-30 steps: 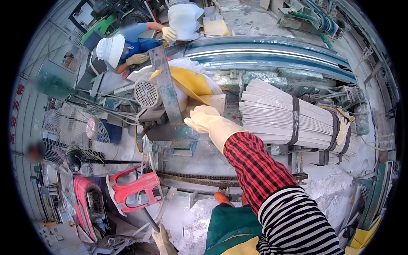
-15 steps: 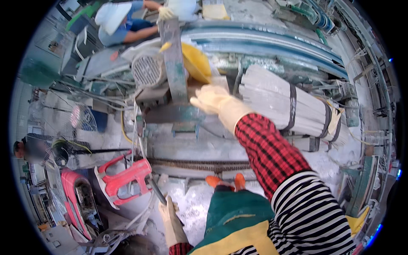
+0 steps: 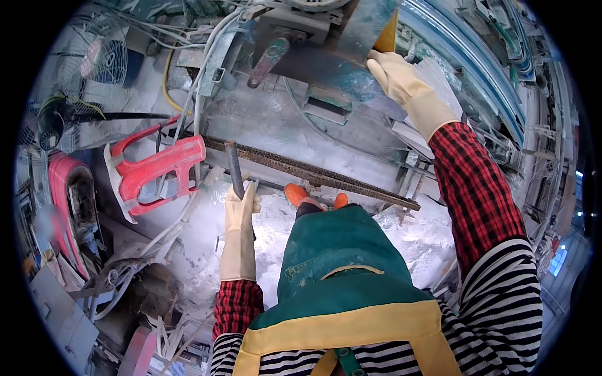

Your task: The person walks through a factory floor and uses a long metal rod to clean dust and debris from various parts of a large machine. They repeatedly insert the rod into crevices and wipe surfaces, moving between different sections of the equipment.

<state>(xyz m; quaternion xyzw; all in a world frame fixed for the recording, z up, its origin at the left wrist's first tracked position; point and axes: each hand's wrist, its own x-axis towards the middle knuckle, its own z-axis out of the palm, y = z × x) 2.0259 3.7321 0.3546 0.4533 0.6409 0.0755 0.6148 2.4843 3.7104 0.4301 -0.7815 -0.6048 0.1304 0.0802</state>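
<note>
– What are the hands doing from where you're watching?

– I'm seeing my left hand (image 3: pixel 241 210), gloved, closing its fingers around a dark metal lever (image 3: pixel 234 168) that is standing up just in front of the toothed rail (image 3: pixel 313 172). The right hand (image 3: pixel 401 75) is reaching up and out, fingers curling over the edge of the green machine housing (image 3: pixel 326 59), gripping it beside a stack of pale slabs (image 3: pixel 433 81).

– And around them?

– A red plastic stool (image 3: pixel 157 169) is lying on its side to the left of the lever, white dust is coating the floor (image 3: pixel 276 232), and orange shoes (image 3: pixel 313 197) are showing below the rail.
</note>
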